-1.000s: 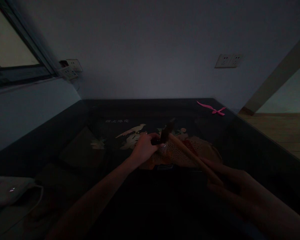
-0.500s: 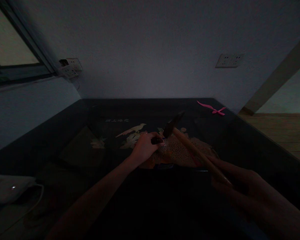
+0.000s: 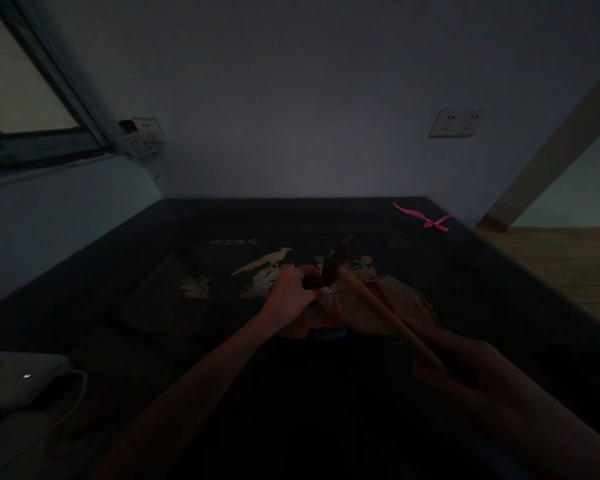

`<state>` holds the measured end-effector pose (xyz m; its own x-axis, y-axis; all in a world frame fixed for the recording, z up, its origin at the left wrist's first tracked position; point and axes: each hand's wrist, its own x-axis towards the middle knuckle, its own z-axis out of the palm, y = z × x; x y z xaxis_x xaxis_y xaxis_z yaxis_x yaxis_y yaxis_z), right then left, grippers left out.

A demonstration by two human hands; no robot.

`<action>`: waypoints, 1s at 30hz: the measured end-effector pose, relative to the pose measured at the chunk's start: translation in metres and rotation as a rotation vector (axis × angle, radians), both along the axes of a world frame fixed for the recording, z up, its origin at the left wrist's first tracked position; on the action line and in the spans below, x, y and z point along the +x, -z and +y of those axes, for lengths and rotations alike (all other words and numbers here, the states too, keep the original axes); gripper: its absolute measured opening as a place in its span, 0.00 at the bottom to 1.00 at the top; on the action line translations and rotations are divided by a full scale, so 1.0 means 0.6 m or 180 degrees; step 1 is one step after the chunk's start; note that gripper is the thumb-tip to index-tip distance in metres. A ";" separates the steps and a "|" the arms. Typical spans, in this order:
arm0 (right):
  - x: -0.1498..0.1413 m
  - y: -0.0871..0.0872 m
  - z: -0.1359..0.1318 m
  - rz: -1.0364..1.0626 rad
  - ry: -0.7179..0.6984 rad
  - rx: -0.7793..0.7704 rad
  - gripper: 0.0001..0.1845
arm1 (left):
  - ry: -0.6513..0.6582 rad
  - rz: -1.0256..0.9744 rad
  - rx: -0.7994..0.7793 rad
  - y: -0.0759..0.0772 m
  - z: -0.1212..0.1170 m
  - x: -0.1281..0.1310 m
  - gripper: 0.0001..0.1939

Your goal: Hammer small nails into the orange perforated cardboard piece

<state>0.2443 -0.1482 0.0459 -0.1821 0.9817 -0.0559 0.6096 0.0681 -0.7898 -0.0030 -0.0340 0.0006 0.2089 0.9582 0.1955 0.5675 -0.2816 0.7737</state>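
In the dim head view, my right hand is closed round the wooden handle of a hammer. The hammer's dark metal head is close beside the fingers of my left hand. Those left fingers are bent and pinched together over a speckled orange-brown piece on the dark tabletop. What they pinch is too dark and small to make out. Whether the hammer head touches anything there cannot be told. A dark red patch shows behind the handle.
A pink ribbon lies at the table's back right. On the left is a white box-like device with a cable. A bird-and-flower picture decorates the dark table. Sockets are on the wall behind.
The hammer has moved a little left and down, its head now nearer my left fingers. My right hand shifted left with it. My left hand stays in place.
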 end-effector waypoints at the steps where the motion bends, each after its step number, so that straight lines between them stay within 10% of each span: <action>1: 0.000 0.001 0.000 -0.0025 -0.0019 -0.0016 0.29 | -0.0005 0.0010 -0.0003 -0.001 0.000 0.000 0.03; 30: 0.004 0.008 -0.005 0.0219 0.0058 -0.0123 0.29 | 0.0036 -0.0057 -0.0050 0.000 -0.002 -0.001 0.03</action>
<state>0.2465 -0.1513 0.0411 -0.1690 0.9822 -0.0819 0.5546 0.0261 -0.8317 -0.0038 -0.0349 0.0008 0.2163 0.9588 0.1843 0.5504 -0.2757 0.7881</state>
